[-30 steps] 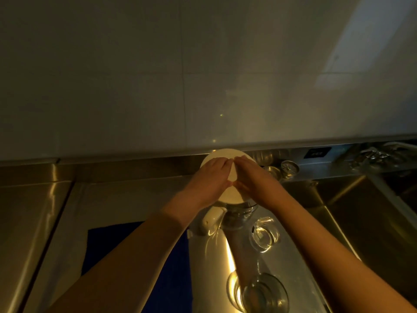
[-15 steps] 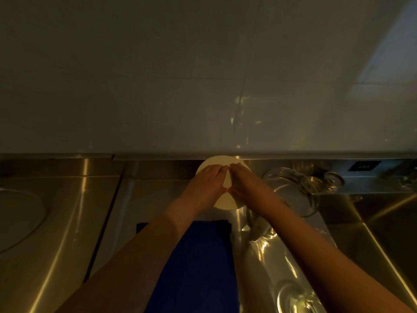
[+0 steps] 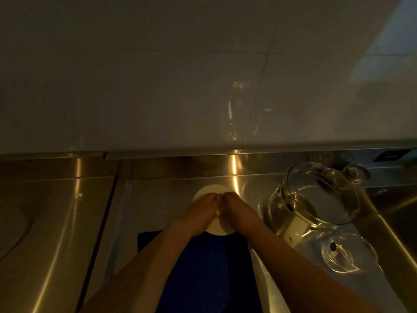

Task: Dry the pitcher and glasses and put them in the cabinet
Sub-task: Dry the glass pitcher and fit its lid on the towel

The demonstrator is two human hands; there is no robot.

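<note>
Dim steel counter (image 3: pixel 58 222) runs under a pale wall. Left hand (image 3: pixel 199 213) and right hand (image 3: pixel 237 213) both grip a white round lid (image 3: pixel 214 229), hiding most of it, above the blue cloth (image 3: pixel 203 267). Right of them stand the glass pitcher (image 3: pixel 316 195) and a glass (image 3: pixel 348 254).

Both hands on round white lid (image 3: pixel 213 191), near back edge of steel worktop (image 3: pixel 56 222). Left hand (image 3: pixel 200 213) and right hand (image 3: pixel 239 214) lie side by side, fingertips touching, palms down on lid. Blue cloth (image 3: pixel 203 267) spread just in front of lid, toward front edge. Glass pitcher (image 3: pixel 316 195) to right, apart from hands. Glass (image 3: pixel 348 253) in front of pitcher, toward right edge. Light dim.
</note>
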